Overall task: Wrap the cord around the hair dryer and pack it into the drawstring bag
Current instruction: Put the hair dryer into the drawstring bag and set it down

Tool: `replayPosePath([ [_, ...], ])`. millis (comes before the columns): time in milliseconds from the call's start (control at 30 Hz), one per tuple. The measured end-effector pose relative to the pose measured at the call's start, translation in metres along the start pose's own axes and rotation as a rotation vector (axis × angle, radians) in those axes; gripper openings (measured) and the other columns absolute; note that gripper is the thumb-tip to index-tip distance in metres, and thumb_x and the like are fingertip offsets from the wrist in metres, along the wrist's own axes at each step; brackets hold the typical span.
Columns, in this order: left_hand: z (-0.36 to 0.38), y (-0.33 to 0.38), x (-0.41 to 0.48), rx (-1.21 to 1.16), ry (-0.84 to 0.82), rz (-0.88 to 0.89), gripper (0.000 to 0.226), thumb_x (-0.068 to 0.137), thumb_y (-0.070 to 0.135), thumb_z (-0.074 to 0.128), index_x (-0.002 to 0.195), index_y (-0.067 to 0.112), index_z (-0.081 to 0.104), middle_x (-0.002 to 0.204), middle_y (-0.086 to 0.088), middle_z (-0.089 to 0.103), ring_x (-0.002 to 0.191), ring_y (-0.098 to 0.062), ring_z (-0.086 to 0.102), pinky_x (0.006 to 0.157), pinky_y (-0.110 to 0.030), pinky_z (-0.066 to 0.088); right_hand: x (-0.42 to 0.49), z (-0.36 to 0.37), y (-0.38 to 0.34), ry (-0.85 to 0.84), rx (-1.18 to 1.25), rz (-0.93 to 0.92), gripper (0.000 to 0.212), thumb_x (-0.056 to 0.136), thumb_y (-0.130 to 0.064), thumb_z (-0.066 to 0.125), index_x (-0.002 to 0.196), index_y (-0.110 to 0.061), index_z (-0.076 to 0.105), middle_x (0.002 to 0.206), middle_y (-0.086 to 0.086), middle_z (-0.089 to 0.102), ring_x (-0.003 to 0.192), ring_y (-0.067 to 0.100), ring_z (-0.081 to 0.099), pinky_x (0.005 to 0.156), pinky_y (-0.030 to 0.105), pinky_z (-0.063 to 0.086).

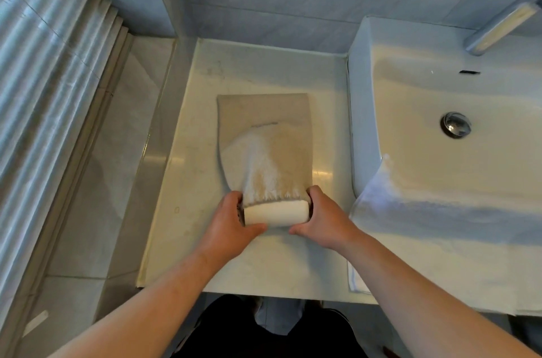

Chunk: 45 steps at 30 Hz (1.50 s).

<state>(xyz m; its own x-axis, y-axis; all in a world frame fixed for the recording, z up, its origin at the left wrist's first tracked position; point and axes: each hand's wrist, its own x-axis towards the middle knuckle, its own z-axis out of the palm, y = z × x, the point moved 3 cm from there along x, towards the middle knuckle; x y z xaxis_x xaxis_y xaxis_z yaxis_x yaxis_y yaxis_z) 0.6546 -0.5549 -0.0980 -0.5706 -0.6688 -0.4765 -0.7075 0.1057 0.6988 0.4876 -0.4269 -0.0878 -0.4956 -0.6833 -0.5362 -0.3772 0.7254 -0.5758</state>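
Beige cloth drawstring bag (pixel 264 129) lay flat on white stone counter (pixel 264 70), long axis running away from hands, closed end far, mouth between hands. White rounded hair dryer (pixel 275 212) sat in mouth, near end protruding toward person, remainder hidden under cloth as pale bulge. Left hand (pixel 231 222) gripped mouth's left edge, right hand (pixel 322 220) its right edge, fingers curled, fingertips partly hidden. Bare counter lay beyond and left of hands; white ceramic basin (pixel 363 111) and draped white towel (pixel 410 240) stood close on right. Drawstring hard to make out.
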Motion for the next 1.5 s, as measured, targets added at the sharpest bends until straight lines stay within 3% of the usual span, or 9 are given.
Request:
replayPosePath([
  [267,-0.008,-0.001,0.007,0.168,-0.018,0.073,0.030,0.077,0.033,0.079,0.084,0.021,0.052,0.086,0.002,0.057,0.076,-0.014,0.058,0.063,-0.025,0.047,0.000,0.001,-0.001,0.047,0.122,-0.007,0.044,0.067,-0.037,0.082,0.096,-0.021,0.053,0.092,-0.003,0.062,0.080,0.013,0.061,0.068,0.029,0.051],
  [433,-0.017,0.000,0.006,0.156,0.047,0.123,0.036,0.084,0.027,0.073,0.064,0.024,0.044,0.067,0.006,0.049,0.060,-0.008,0.047,0.050,-0.018,0.029,0.004,0.000,-0.005,0.083,0.133,-0.025,0.037,0.073,-0.047,0.077,0.093,-0.020,0.060,0.085,-0.003,0.066,0.075,0.014,0.062,0.066,0.034,0.053],
  [600,-0.022,0.000,0.012,0.136,0.076,0.111,0.013,0.081,0.004,0.058,0.071,0.010,0.052,0.068,-0.003,0.055,0.064,-0.019,0.052,0.052,-0.027,0.037,0.005,-0.003,-0.011,0.167,0.160,-0.030,0.029,0.078,-0.042,0.075,0.079,-0.022,0.054,0.072,-0.008,0.058,0.062,0.009,0.052,0.052,0.022,0.038],
  [800,-0.023,-0.007,0.010,0.124,0.085,0.057,0.026,0.080,0.001,0.058,0.066,0.016,0.043,0.067,0.001,0.049,0.061,-0.014,0.045,0.050,-0.025,0.031,0.002,0.003,0.002,0.148,0.118,0.016,0.030,0.082,-0.013,0.063,0.069,-0.024,0.039,0.067,-0.006,0.049,0.060,0.015,0.044,0.053,0.025,0.033],
  [1067,-0.024,-0.007,0.018,0.120,0.120,0.024,0.014,0.075,0.006,0.057,0.073,0.013,0.046,0.068,-0.002,0.053,0.061,-0.018,0.046,0.052,-0.031,0.034,0.007,0.006,-0.012,0.296,0.127,0.068,0.028,0.079,-0.008,0.052,0.061,-0.021,0.036,0.060,-0.005,0.046,0.056,0.016,0.037,0.050,0.029,0.029],
  [1233,-0.026,-0.004,0.015,0.093,0.046,0.127,0.017,0.076,0.024,0.068,0.079,0.019,0.052,0.080,0.003,0.055,0.070,-0.014,0.054,0.059,-0.028,0.044,0.007,0.006,-0.012,0.150,0.265,0.055,0.017,0.079,-0.013,0.061,0.076,-0.018,0.044,0.072,-0.004,0.049,0.064,0.014,0.043,0.057,0.027,0.036],
  [1300,-0.027,-0.006,0.010,-0.123,-0.047,0.095,0.019,0.078,0.031,0.061,0.088,0.016,0.054,0.086,0.000,0.057,0.075,-0.017,0.054,0.065,-0.029,0.043,0.001,0.008,-0.006,0.066,0.387,0.079,0.014,0.078,-0.009,0.058,0.087,-0.016,0.049,0.083,0.000,0.050,0.073,0.015,0.046,0.063,0.027,0.038],
  [1400,-0.025,-0.008,0.018,-0.421,0.019,-0.185,0.040,0.086,0.047,0.060,0.097,0.009,0.053,0.083,-0.001,0.055,0.075,-0.017,0.051,0.063,-0.029,0.041,0.005,0.005,0.003,0.195,0.706,0.275,0.021,0.076,-0.033,0.057,0.090,-0.019,0.052,0.087,0.005,0.054,0.077,0.022,0.050,0.063,0.031,0.038],
  [1500,-0.016,0.004,0.031,-0.564,-0.099,-0.367,0.043,0.084,0.046,0.070,0.097,0.006,0.064,0.084,-0.004,0.070,0.074,-0.018,0.065,0.061,-0.031,0.054,0.015,0.004,-0.005,0.082,0.770,0.385,0.069,0.065,-0.073,0.060,0.104,-0.017,0.058,0.089,0.005,0.065,0.075,0.024,0.060,0.055,0.028,0.041],
])
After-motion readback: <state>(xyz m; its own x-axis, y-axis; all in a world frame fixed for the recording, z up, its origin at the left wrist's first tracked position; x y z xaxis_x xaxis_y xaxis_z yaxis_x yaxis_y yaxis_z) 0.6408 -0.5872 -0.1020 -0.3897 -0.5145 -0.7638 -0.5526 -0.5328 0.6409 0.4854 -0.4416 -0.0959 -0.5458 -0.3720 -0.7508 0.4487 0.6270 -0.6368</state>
